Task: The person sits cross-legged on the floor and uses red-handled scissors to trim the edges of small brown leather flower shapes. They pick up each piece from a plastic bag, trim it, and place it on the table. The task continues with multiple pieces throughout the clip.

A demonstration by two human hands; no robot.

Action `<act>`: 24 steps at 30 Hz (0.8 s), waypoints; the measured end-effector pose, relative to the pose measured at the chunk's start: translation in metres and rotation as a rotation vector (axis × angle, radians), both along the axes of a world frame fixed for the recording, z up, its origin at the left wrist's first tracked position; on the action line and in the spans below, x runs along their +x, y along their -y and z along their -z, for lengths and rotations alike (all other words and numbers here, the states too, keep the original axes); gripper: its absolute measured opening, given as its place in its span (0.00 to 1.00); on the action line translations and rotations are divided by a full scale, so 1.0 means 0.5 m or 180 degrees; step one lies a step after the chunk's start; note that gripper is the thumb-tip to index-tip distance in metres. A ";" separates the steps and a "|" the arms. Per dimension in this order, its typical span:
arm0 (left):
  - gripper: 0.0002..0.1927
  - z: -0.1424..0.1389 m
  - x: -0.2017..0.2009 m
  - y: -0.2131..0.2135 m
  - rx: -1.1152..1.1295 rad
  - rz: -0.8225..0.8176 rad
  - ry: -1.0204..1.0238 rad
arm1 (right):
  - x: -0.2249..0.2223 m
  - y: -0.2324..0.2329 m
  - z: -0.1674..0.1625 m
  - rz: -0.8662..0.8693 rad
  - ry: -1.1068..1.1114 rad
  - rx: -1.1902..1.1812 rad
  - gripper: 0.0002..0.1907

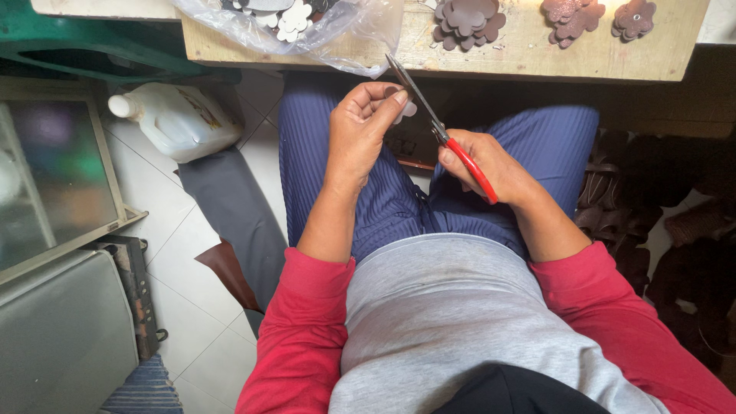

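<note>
Bag (337, 34) holds flower cutouts (294, 19); right hand (479, 165) holds scissors (441, 126).

Both forearms reach forward over the lap, red sleeves pushed to the elbows. The left hand (366, 123) curls at eleven o'clock, thumb and forefinger pinched together, knuckles facing up. The right hand (479, 165) sits at one o'clock, fingers wrapped shut, wrist bent inward.

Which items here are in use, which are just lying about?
In use: scissors in right hand; small pale piece in left hand.
Lying about: brown flower cutouts on bench; plastic bag; white jug; dark sheet on floor.
</note>
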State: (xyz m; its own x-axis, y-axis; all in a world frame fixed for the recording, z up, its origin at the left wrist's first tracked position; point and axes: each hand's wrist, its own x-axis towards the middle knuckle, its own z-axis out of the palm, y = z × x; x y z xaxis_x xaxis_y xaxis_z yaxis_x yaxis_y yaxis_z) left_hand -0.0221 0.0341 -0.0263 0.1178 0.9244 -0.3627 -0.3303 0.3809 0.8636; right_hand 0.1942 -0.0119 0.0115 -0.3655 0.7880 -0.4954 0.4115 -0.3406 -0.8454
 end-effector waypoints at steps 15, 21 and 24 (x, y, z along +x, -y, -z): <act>0.14 -0.008 0.029 0.012 -0.0015 -0.0385 0.0311 | 0.002 0.007 0.026 0.0136 -0.0093 -0.0015 0.26; 0.14 -0.004 0.048 0.014 0.0091 -0.0621 0.0373 | 0.002 0.005 0.019 0.0062 0.0009 0.0177 0.25; 0.14 -0.002 0.049 0.017 0.0142 -0.0589 0.0451 | 0.000 0.002 0.015 0.0045 -0.0029 0.0196 0.25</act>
State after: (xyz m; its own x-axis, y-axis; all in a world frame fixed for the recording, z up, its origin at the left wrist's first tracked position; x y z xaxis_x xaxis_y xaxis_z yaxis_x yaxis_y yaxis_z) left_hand 0.0022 0.0256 -0.0251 -0.0084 0.9497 -0.3130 -0.5101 0.2652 0.8182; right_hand 0.1944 -0.0130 0.0041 -0.3584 0.8220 -0.4425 0.3993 -0.2935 -0.8686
